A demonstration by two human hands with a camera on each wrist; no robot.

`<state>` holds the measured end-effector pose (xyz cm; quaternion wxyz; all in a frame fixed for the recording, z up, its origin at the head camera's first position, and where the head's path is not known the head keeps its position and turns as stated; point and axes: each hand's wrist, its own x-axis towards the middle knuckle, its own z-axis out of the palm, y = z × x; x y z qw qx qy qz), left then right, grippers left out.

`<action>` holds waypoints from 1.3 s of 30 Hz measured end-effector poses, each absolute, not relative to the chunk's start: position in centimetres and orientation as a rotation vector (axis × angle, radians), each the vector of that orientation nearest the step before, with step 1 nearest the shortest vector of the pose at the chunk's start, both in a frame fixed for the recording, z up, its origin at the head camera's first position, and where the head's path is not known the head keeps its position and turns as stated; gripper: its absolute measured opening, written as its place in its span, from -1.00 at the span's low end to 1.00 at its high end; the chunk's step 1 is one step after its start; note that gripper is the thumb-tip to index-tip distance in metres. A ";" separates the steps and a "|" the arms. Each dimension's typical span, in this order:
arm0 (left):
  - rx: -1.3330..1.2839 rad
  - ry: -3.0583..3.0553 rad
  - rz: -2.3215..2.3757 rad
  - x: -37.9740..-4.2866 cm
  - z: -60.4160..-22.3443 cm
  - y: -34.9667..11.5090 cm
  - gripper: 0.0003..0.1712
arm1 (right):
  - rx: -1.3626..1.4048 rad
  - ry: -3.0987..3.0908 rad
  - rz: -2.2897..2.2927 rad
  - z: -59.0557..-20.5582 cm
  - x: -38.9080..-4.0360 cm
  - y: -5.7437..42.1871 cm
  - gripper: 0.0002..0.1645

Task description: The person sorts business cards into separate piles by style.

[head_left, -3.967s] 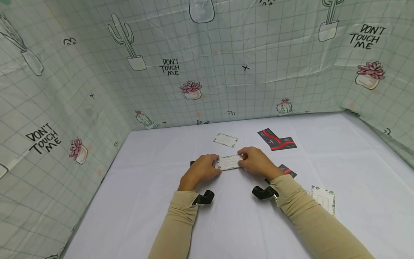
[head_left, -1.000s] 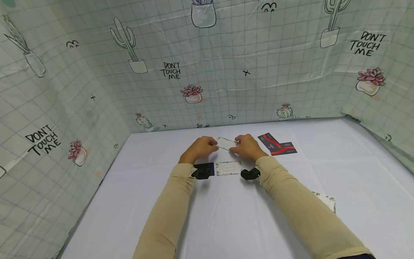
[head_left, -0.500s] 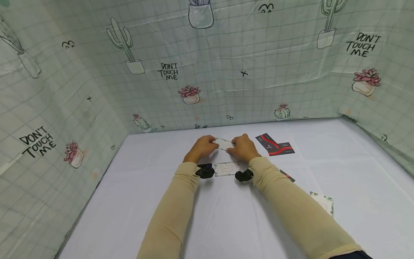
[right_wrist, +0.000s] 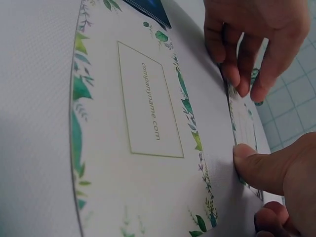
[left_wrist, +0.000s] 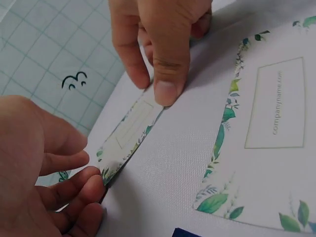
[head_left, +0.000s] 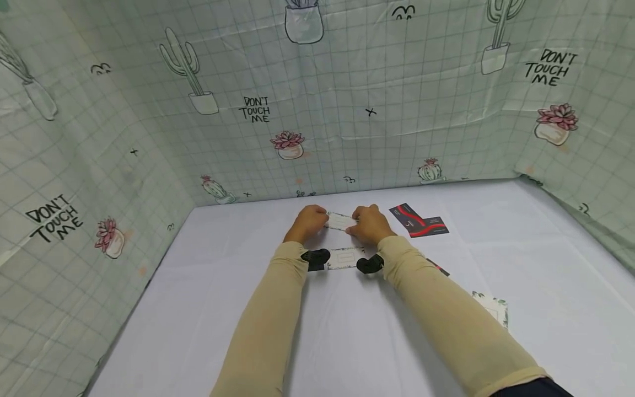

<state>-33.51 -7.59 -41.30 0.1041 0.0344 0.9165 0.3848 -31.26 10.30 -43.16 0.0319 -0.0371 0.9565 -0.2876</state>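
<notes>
A white floral-bordered business card [head_left: 339, 221] lies near the back of the table between both hands. The right hand [head_left: 371, 225] pinches its right end, the thumb [right_wrist: 252, 163] against the near edge. At the card's left end, the left hand [head_left: 307, 223] has loose fingers touching or just beside the corner; the left wrist view shows the fingertips [left_wrist: 96, 185] there. Nearer the person, a second floral card [head_left: 345, 257] lies flat, printed "companyname.com". Beside it is a dark blue card [right_wrist: 150, 10], mostly hidden behind the left wrist's camera in the head view.
Two black-and-red cards [head_left: 409, 219] overlap to the right of the hands. Another black-and-red card [head_left: 439, 268] is partly covered by the right sleeve. Farther right, a floral card [head_left: 496, 309] also lies partly behind that arm. A patterned cloth wall [head_left: 317, 138] stands behind the table.
Four seconds ago both hands held the nearer floral card; they have since moved back to the farther one. The left fingers have eased slightly away from its left end in the last half second.
</notes>
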 end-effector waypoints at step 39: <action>0.174 2.705 1.322 -33.5 -42.2 -8.5 -0.56 | -0.196 3.047 -1.225 -45.1 -30.5 11.2 -0.38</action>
